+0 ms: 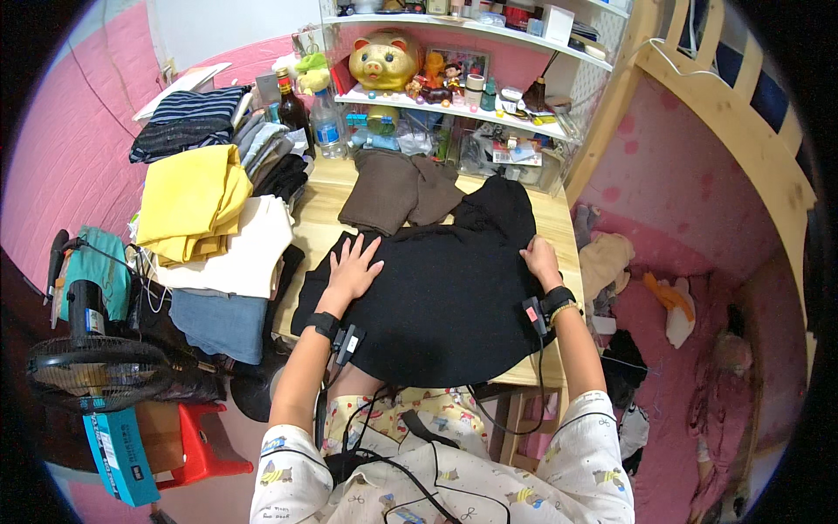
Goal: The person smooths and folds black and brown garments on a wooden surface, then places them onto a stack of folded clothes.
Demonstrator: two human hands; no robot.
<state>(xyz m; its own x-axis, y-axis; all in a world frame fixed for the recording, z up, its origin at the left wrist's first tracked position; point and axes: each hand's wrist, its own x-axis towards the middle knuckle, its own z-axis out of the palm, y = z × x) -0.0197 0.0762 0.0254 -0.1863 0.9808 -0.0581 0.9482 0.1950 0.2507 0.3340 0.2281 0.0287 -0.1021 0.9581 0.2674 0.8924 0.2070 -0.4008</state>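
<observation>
A black garment (452, 308) lies spread over the wooden table (321, 206) and hangs past its front edge towards my lap. My left hand (354, 267) rests flat on its upper left part, fingers spread. At the right edge of the cloth, my right hand (541, 258) has its fingers closed on the fabric. One part of the garment reaches up at the top right, bunched and creased. Just behind it, partly touching, is a folded dark brown garment (383, 190).
Stacked clothes stand at the left, with a yellow garment (186, 196) above a white one (262, 249). A glass bottle (292, 108) and a plastic bottle (327, 128) stand behind. Shelves hold a golden piggy bank (385, 62). A fan (95, 373) stands lower left. Cables hang from both wrists.
</observation>
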